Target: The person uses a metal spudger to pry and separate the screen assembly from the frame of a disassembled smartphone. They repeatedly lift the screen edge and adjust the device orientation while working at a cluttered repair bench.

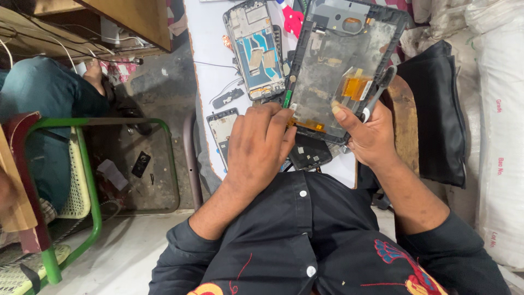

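An opened tablet frame [333,65] with a dark rim, bare grey metal inside and an orange flex strip lies tilted over the white table [210,60]. My left hand [259,147] grips its lower left edge, fingers curled over the rim. My right hand [368,134] rests at the lower right edge and holds a thin tool [377,95] with a white handle and dark tip, thumb pressed on the frame's inside.
A phone frame [255,52] with blue and gold parts lies left of the tablet. A smaller phone frame [221,131] and a dark panel [310,153] lie nearer me. A green-framed chair [90,191], another seated person [38,104], a black cloth [439,109] and white sacks [499,136] surround the table.
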